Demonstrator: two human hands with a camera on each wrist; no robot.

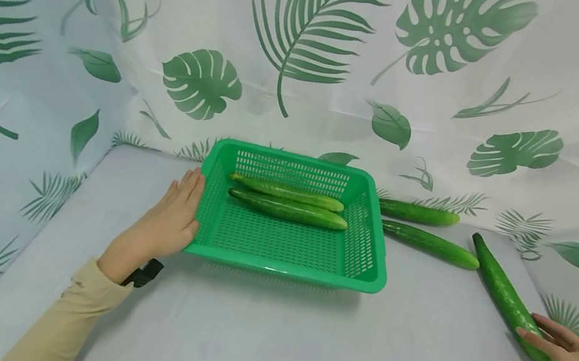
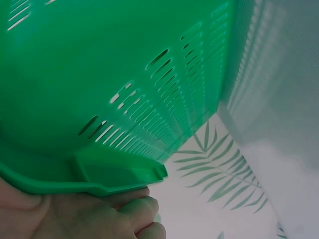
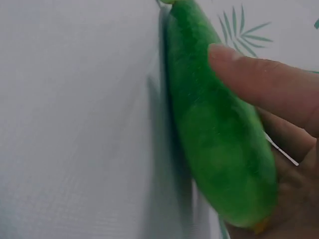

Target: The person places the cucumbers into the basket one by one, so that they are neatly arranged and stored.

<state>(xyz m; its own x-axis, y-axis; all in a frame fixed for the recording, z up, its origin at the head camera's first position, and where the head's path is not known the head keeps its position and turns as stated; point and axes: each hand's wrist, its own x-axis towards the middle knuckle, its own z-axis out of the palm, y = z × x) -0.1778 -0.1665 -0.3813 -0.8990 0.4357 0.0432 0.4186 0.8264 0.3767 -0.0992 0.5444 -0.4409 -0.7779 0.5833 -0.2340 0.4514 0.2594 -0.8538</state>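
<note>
A green plastic basket (image 1: 275, 268) with slotted walls stands mid-table, holding two cucumbers: an upper one (image 1: 293, 194) and a lower one (image 1: 287, 209), side by side. Against the basket's left rim lies my left hand (image 1: 170, 218), its fingers straight and close together; the left wrist view has the fingers (image 2: 134, 214) just outside the rim. At the far right, my right hand (image 1: 574, 358) grips the near end of a large cucumber (image 1: 504, 293). Its thumb (image 3: 249, 74) lies over the cucumber, with other fingers on the far side, partly hidden.
Right of the basket lie two more cucumbers, one at the back (image 1: 421, 213) and one in front of it (image 1: 433, 244); their left ends are hidden by the basket. A leaf-patterned cloth (image 1: 312, 39) rises behind and beside the white tabletop (image 1: 264, 340).
</note>
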